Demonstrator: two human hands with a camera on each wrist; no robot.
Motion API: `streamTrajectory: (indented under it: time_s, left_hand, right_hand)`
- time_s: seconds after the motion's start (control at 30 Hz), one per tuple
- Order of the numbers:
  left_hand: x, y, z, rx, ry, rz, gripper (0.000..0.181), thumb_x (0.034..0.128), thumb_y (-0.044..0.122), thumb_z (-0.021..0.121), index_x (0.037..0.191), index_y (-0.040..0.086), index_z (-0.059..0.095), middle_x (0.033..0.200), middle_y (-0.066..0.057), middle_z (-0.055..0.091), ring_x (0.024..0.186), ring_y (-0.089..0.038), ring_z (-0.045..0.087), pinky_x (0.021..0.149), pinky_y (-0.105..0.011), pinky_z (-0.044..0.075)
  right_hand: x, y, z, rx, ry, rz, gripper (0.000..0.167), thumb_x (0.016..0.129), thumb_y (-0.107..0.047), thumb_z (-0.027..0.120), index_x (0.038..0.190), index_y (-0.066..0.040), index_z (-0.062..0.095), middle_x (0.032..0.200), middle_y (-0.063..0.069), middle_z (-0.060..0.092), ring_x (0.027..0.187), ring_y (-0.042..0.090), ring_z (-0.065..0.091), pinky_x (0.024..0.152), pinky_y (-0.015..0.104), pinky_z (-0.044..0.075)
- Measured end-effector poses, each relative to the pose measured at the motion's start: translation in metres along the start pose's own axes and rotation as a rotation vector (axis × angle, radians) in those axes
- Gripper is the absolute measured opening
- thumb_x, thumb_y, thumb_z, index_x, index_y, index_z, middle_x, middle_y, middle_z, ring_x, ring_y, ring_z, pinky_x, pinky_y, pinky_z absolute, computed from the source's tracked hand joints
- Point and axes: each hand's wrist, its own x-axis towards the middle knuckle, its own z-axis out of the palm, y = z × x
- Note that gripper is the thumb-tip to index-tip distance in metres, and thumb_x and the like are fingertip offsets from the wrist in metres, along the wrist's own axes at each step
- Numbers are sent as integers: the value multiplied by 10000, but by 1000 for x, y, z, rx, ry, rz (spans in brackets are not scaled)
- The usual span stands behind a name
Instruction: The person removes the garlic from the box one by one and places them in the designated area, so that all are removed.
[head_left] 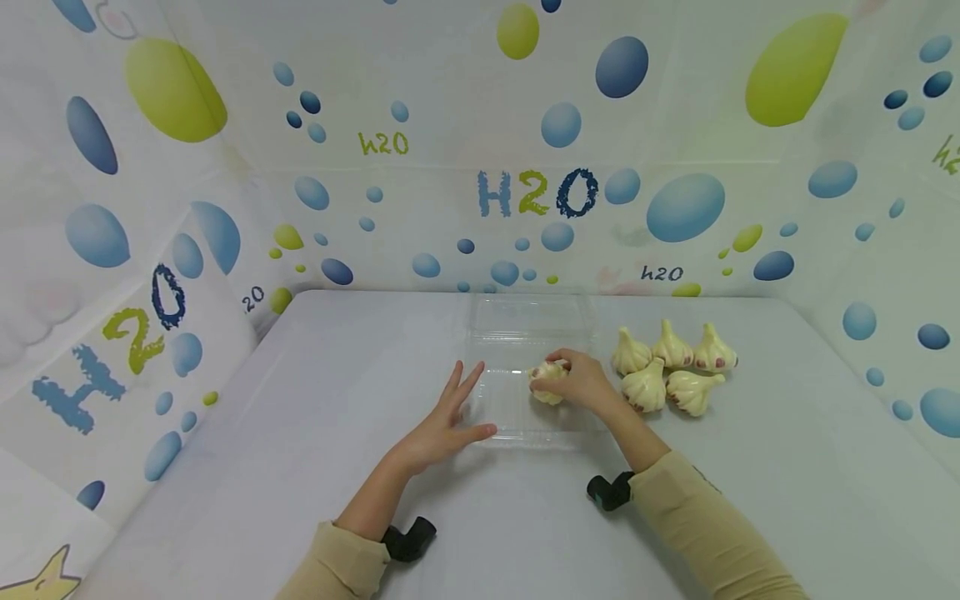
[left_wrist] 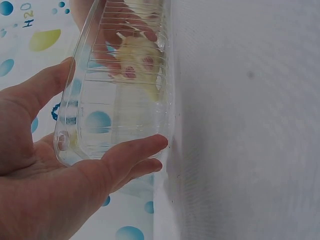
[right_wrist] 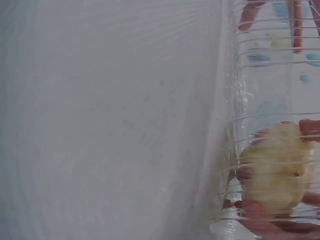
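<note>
A clear plastic clamshell container [head_left: 504,410] sits on the white table with its lid [head_left: 528,315] folded back. Fingers spread and fairly straight, my left hand [head_left: 437,429] rests against the container's left side; in the left wrist view its thumb and fingertips touch the clear wall. My right hand [head_left: 589,383] reaches into the container's right part and holds a garlic bulb [head_left: 546,385] between thumb and fingers. Through the ribbed wall, the right wrist view shows the same garlic bulb [right_wrist: 275,172] low inside, with fingertips around it.
Several more garlic bulbs [head_left: 645,387] lie grouped on the table to the right of the container. A white sheet printed with blue and green drops [head_left: 686,208] forms the back and side walls. Black wrist cameras [head_left: 411,540] are strapped near both cuffs.
</note>
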Motion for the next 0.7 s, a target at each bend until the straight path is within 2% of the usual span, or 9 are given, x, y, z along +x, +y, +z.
streamTrajectory:
  time_s: [0.13, 0.23, 0.5, 0.7]
  left_hand:
    - [-7, 17, 0, -9, -9, -7, 837, 842, 91, 656, 1482, 186, 125, 1504, -143, -154, 1368, -369, -14, 1059, -522, 179]
    - [-9, 22, 0, -5, -6, -12, 830, 844, 89, 654, 1481, 183, 130, 1503, -151, -149, 1367, -374, 7, 1057, -524, 182]
    - [-9, 21, 0, -9, -9, -25, 834, 844, 89, 654, 1482, 192, 125, 1504, -134, -158, 1367, -371, 9, 1058, -525, 181]
    - [-10, 21, -1, -4, -7, -30, 834, 846, 96, 654, 1482, 194, 124, 1505, -130, -160, 1367, -372, 18, 1059, -522, 180]
  right_hand:
    - [1, 2, 1, -6, -5, -7, 544, 761, -327, 728, 1185, -24, 572, 1164, 245, 554, 1022, 326, 545, 817, 410, 472]
    - [0, 3, 1, -4, 0, -5, 525, 762, -320, 727, 1174, -31, 575, 1160, 242, 554, 1012, 323, 544, 813, 411, 469]
    - [-8, 1, -7, 34, 17, 12, 502, 734, -299, 750, 1142, -79, 555, 1178, 227, 530, 1030, 329, 507, 829, 441, 442]
    - [-12, -1, -16, 62, 47, -17, 483, 706, -271, 769, 1100, -94, 554, 1188, 210, 536, 1035, 329, 507, 793, 412, 456]
